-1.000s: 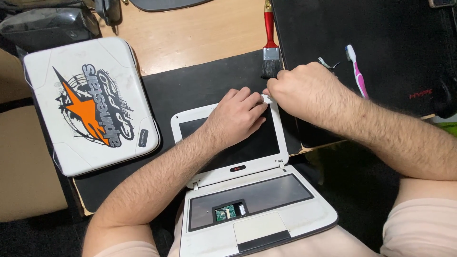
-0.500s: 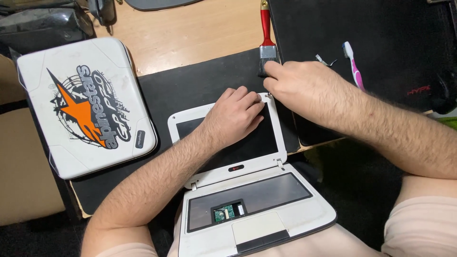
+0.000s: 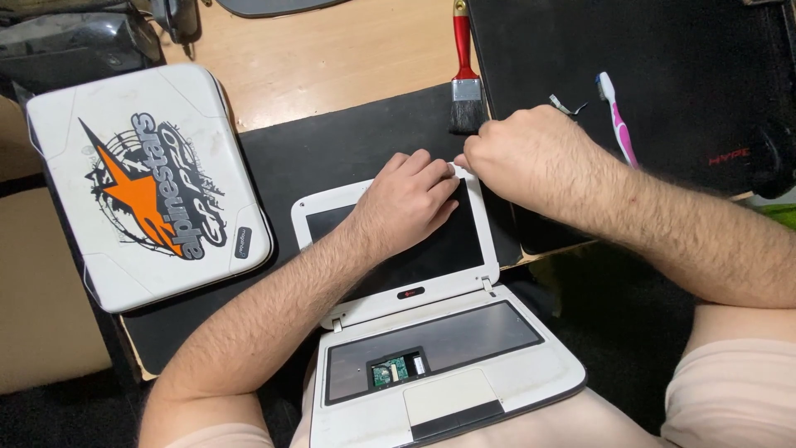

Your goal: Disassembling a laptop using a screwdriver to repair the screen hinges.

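Note:
A small white laptop [image 3: 464, 390] lies open flat on my lap and the desk edge, its keyboard removed and a green circuit board [image 3: 392, 370] showing. My left hand [image 3: 406, 203] rests flat on its dark screen [image 3: 439, 249]. At the screen's top right corner my right hand [image 3: 522, 158] has its fingers pinched on the white screen bezel [image 3: 491, 249]. What the fingertips grip is hidden by the hand itself.
A second white laptop [image 3: 141, 182] with an orange star sticker lies closed at left. A red-handled paintbrush [image 3: 466, 70], a pink toothbrush [image 3: 615, 116] and a small metal part [image 3: 564, 105] lie on black mats [image 3: 332, 149]. Wooden desk [image 3: 332, 50] behind.
The view shifted slightly. My right hand has stayed at the screen's top right corner; my left hand keeps pressing on the screen.

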